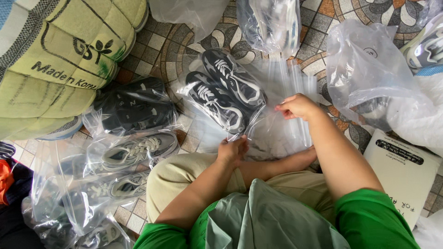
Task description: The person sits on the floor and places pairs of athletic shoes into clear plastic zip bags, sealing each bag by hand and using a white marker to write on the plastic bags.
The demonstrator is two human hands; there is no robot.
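A clear plastic zip bag point(258, 122) holding a pair of dark navy sneakers with white laces point(224, 94) lies flat on the patterned tiled floor point(170, 44) before the seated person. The left hand point(232, 150) pinches the bag's near edge – steadying it – while the right hand point(299, 106), fingers closed, grips the open mouth, apparently to keep it taut.

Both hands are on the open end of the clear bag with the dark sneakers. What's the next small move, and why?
Probably press the mouth shut along its edge: the left hand and right hand pinch opposite ends of the clear bag, and the dark sneakers lie fully inside.
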